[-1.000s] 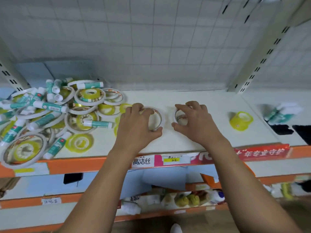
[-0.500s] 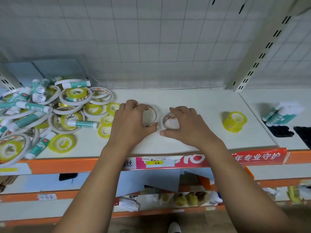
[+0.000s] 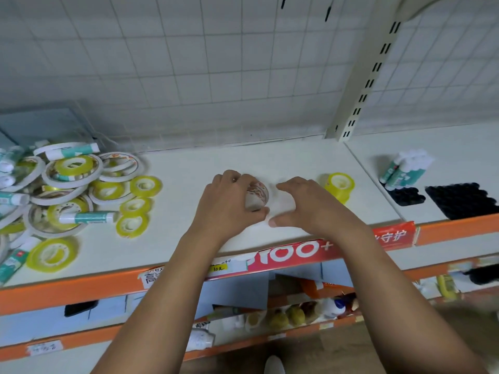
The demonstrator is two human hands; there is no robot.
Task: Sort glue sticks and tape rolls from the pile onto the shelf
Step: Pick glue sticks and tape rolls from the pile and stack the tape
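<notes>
Two hands at work: left hand [image 3: 229, 202] grips a white tape roll with red-printed core [image 3: 257, 197] at the middle of the white shelf [image 3: 216, 163], right hand [image 3: 306, 207] cupped just beside it, we cannot tell if holding anything; a loose grip could send it rolling off the front.

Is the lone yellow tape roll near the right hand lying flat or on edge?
Lying flat: the yellow tape roll has its hole facing up, its round face resting on the shelf.

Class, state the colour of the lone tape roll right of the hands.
Translucent yellow tape roll; head view.
</notes>
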